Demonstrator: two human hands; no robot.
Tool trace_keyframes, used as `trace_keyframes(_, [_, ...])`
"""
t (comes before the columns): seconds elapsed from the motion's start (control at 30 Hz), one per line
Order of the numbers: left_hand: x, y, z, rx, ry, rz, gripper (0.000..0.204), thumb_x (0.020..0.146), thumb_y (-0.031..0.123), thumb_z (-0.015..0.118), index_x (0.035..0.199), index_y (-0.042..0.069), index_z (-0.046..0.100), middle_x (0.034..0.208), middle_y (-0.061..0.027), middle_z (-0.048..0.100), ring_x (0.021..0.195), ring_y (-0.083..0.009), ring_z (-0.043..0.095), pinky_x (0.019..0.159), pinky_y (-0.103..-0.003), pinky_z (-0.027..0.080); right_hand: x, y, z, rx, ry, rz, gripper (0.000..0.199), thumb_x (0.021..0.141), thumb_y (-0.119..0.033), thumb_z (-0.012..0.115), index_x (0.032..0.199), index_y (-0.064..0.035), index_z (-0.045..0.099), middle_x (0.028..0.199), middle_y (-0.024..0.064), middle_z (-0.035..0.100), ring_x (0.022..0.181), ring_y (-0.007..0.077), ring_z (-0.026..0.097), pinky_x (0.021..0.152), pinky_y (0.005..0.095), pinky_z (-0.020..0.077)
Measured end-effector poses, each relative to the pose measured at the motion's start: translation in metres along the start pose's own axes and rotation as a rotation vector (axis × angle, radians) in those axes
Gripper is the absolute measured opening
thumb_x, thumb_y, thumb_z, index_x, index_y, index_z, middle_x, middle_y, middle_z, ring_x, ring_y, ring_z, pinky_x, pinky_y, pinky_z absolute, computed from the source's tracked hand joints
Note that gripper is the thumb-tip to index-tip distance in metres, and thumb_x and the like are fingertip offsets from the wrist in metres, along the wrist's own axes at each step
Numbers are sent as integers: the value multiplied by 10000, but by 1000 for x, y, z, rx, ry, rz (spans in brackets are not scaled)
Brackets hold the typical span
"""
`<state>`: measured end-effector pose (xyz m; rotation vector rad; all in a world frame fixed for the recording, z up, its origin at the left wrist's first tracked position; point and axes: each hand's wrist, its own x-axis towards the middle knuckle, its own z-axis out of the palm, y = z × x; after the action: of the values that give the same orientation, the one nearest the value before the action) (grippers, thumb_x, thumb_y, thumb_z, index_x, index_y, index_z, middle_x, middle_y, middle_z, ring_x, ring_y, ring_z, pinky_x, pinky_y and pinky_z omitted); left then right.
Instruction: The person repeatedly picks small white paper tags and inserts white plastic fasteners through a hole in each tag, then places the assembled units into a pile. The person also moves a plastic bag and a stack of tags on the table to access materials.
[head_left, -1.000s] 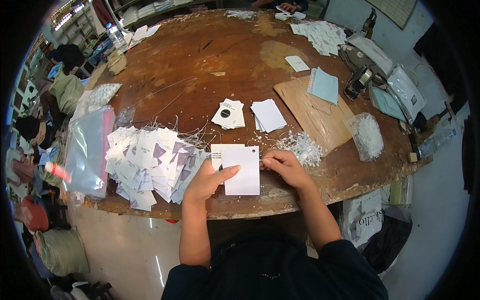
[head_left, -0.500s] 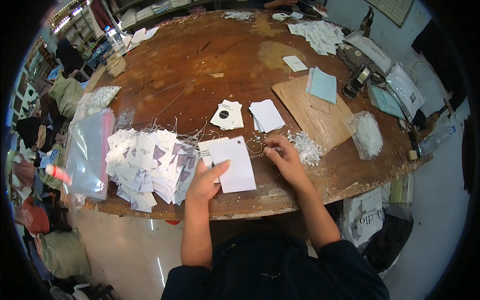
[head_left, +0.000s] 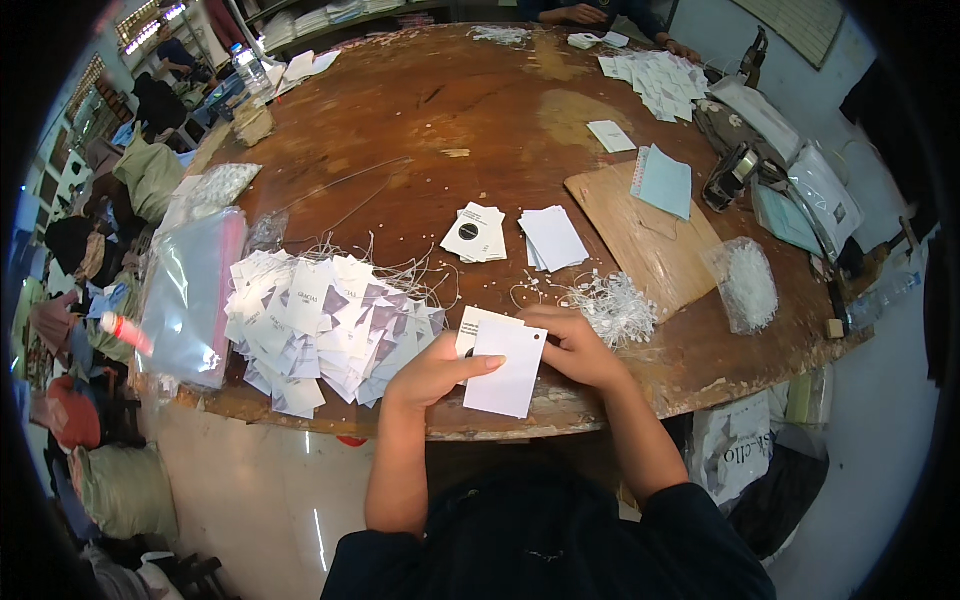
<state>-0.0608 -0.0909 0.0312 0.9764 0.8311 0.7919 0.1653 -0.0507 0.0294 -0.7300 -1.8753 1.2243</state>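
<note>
My left hand (head_left: 428, 375) is closed on a pair of paper hang tags, thumb pressed flat on the front one. The front tag (head_left: 503, 375) is plain white with a small hole in its upper right corner; behind it a printed tag (head_left: 478, 325) sticks out at the left. At that holed corner my right hand (head_left: 578, 347) has its fingers bent together behind the edge; what they pinch is hidden. Beyond the right hand lies a heap of white tag strings (head_left: 612, 308). Left of my left hand is a large pile of strung tags (head_left: 310, 325).
Two small stacks, printed tags (head_left: 474, 233) and blank white tags (head_left: 553, 238), lie ahead. A wooden board (head_left: 645, 230) carries a light blue notebook (head_left: 662, 182). Clear plastic bags (head_left: 185, 300) lie left, a bag of white bits (head_left: 750, 285) right. Another person's hand (head_left: 580, 14) is across the table.
My right hand has come left and down to the holed corner of the tags. My left hand has shifted slightly right with them. The view has moved a little.
</note>
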Motion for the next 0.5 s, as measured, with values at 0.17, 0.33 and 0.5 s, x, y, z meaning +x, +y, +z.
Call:
trace_keyframes(0.17, [0,0,-2,33,21,22,378,894,186,684,1189,-39,610,1046,-57,669,953,-113,602,840,-272,474,-2,5,-6,-245,-15,-65,152,846,-8,573,969,44,644,978,166,663,872,276,648,768,347,506])
trace_keyframes(0.33, [1,-6,0,-20,107,93,392,907,201,677,1208,-37,597,1097,-69,652,988,-117,587,879,-279,470,0,10,-3,101,252,-99,180,880,-144,572,752,-16,567,856,143,653,832,298,639,751,379,506])
trace_keyframes(0.5, [12,-15,13,-38,239,259,437,929,175,656,1290,-22,506,1204,-85,592,1081,-131,552,934,-301,457,2,5,-5,933,320,172,253,936,-98,560,706,-79,457,671,26,507,654,145,504,664,311,480])
